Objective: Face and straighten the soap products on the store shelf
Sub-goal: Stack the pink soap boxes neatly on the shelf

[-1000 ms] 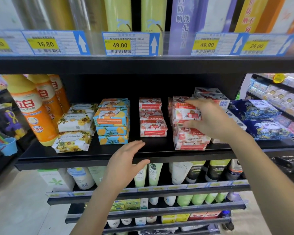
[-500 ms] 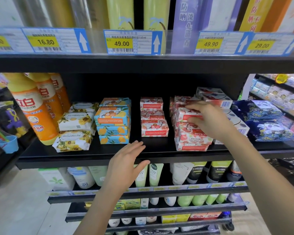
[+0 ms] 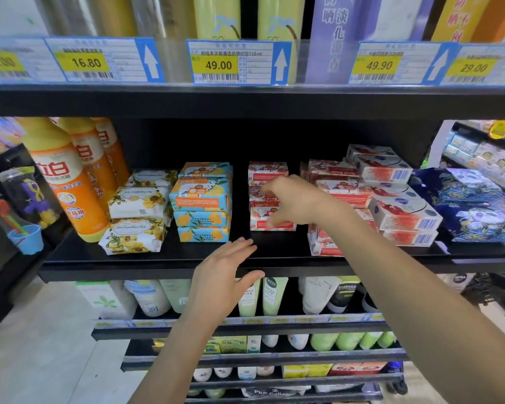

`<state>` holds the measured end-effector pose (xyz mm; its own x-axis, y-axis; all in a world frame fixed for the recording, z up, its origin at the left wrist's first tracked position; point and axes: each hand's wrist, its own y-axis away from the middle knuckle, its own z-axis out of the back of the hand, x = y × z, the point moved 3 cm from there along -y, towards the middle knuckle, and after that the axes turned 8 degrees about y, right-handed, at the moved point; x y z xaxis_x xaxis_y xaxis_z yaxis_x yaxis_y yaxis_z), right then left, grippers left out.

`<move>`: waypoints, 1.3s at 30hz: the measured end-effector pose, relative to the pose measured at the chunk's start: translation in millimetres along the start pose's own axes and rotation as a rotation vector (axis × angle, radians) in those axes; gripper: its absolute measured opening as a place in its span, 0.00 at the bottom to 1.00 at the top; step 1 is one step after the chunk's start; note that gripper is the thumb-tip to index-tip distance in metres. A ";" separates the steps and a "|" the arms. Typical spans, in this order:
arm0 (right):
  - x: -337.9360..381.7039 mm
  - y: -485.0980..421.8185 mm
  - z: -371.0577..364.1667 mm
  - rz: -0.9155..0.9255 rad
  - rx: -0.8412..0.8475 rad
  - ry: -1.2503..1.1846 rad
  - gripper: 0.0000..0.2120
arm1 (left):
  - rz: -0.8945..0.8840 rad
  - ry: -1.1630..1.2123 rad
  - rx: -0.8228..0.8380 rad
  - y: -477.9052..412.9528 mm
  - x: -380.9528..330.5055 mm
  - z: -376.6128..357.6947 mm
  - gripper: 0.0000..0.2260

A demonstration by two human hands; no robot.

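Black shelf (image 3: 158,266) runs across the view, with a bare strip along its front edge before the soap. The left hand (image 3: 219,284) hovers over that edge, palm down, fingers straight and slightly apart, holding nothing. The right hand (image 3: 298,199) reaches in to the middle red soap stack (image 3: 267,172), 3 boxes high, which sits well back from the edge. Its fingers are spread in front of the stack, forefinger by the second box and thumb low by the bottom one; blur hides whether they pinch anything.

An open gap separates this stack from the blue-and-yellow soap stack (image 3: 201,199) on its left, 4 boxes high. Left again lie the white flowered soaps (image 3: 134,234), at least 3, the lowest closest to the edge. 3 orange bottles (image 3: 64,182) stand in a row at the shelf's left end.

Right of the arm, a taller red soap pile (image 3: 338,182) comes nearly to the edge, touching the white boxes (image 3: 403,214) beside it, 3 of which show barcodes. 2 dark blue packs (image 3: 473,208) lie stacked at the right end. 5 price tags (image 3: 216,64) line the shelf above.
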<state>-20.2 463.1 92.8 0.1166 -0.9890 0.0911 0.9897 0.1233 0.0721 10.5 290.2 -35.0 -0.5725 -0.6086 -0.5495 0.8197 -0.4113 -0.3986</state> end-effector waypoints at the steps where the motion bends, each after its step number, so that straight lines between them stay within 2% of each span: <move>1: 0.8 -7.9 -3.6 -0.026 0.035 0.035 0.38 | 0.001 0.002 -0.003 0.3 -0.7 0.5 0.25; 6: 0.1 -28.4 -11.8 -0.078 0.052 0.122 0.32 | 0.004 0.001 -0.001 0.3 -2.7 0.9 0.25; 13: -1.3 -26.9 -15.7 -0.059 0.114 0.131 0.39 | 0.019 -0.019 0.006 -0.5 -4.5 1.8 0.25; 17: -0.5 -21.1 -13.7 -0.051 0.065 0.127 0.35 | 0.028 -0.011 0.006 -0.2 -6.4 3.1 0.25; 23: 1.7 12.4 1.3 -0.008 -0.102 0.020 0.39 | 0.070 0.036 0.046 0.1 -11.2 6.2 0.27; 25: 2.6 30.2 3.9 0.020 -0.170 -0.018 0.37 | 0.133 0.185 0.045 -0.3 -14.3 13.6 0.30; 29: 6.4 64.6 -7.0 0.114 -0.300 -0.071 0.35 | 0.296 0.799 0.076 -2.3 -19.7 34.1 0.32; 31: 7.3 73.5 -18.6 0.151 -0.345 -0.099 0.35 | 0.363 1.025 0.077 -2.1 -24.9 39.1 0.31; 34: 5.3 79.9 -34.3 0.186 -0.411 -0.152 0.33 | 0.416 1.186 0.061 -0.8 -37.2 38.4 0.27; 39: 3.6 92.3 -45.3 0.217 -0.503 -0.294 0.32 | 0.435 1.271 -0.008 1.4 -43.9 36.0 0.21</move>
<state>75.4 467.3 54.8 0.3627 -0.8732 0.3256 0.8719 0.1946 -0.4494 37.4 292.0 15.0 0.1107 0.3615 -0.9258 0.9401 -0.3403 -0.0205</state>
